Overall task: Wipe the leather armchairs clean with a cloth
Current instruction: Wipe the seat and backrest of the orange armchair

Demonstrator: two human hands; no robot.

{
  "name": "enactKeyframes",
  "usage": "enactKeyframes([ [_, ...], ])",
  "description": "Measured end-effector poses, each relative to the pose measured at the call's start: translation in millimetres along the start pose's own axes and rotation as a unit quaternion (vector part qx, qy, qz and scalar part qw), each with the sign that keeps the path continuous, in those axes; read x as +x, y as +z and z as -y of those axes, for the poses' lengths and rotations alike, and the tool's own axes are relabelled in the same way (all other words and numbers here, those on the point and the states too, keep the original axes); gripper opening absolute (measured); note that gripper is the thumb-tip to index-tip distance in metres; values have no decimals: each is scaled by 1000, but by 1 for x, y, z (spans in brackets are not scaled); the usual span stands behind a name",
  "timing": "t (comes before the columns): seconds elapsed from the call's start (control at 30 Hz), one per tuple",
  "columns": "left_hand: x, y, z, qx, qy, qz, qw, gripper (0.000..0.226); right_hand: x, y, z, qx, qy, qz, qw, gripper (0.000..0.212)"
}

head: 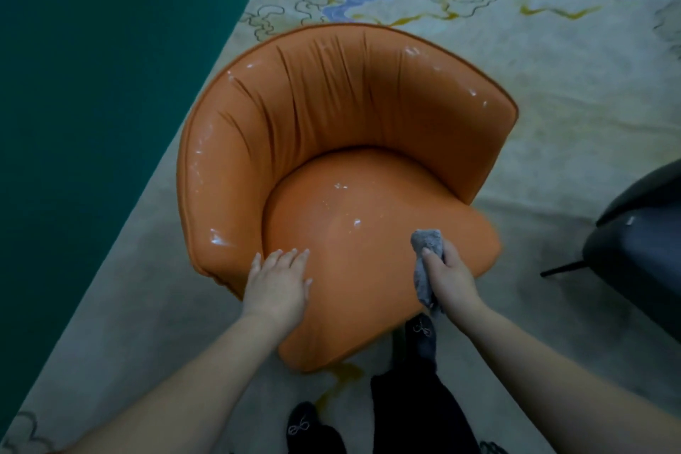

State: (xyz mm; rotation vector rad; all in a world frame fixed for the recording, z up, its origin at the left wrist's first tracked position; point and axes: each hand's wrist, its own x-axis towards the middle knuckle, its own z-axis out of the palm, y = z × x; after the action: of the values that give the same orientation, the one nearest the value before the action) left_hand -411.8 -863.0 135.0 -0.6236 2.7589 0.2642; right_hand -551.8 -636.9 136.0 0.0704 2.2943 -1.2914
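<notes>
Wiping in progress on the seat of the round orange leather tub armchair (331,129); wet streaks remain.

Left to right: the left hand (276,282) lies flat on the seat's front left, fingers (285,256) straight and close together, bracing and holding nothing. The seat centre and the curved backrest show scattered glossy wet patches, so I judge these are not yet wiped dry. The right hand (451,275) grips the bunched grey cloth (425,243), fingers curled round it, pressing it on the seat's front right. The chair stands on a pale patterned rug (552,85). A dark grey chair (641,232) at far right looks not yet reached. The person's dark-socked feet (420,335) stand by the seat front; nothing blocks the wiping path.
</notes>
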Motion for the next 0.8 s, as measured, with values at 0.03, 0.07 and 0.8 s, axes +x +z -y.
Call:
enactKeyframes([
  [0.03, 9, 1, -4, -2, -12, -1, 1000, 54, 14, -6, 3, -8, -2, 13, 1000, 32],
  [0.07, 18, 1, -9, -5, -23, -3, 1000, 54, 28, -12, 6, -21, -5, 25, 999, 31],
  [0.8, 192, 90, -45, -161, -242, 0, 957, 59, 276, 22, 1, -196, -161, 192, 948, 43],
])
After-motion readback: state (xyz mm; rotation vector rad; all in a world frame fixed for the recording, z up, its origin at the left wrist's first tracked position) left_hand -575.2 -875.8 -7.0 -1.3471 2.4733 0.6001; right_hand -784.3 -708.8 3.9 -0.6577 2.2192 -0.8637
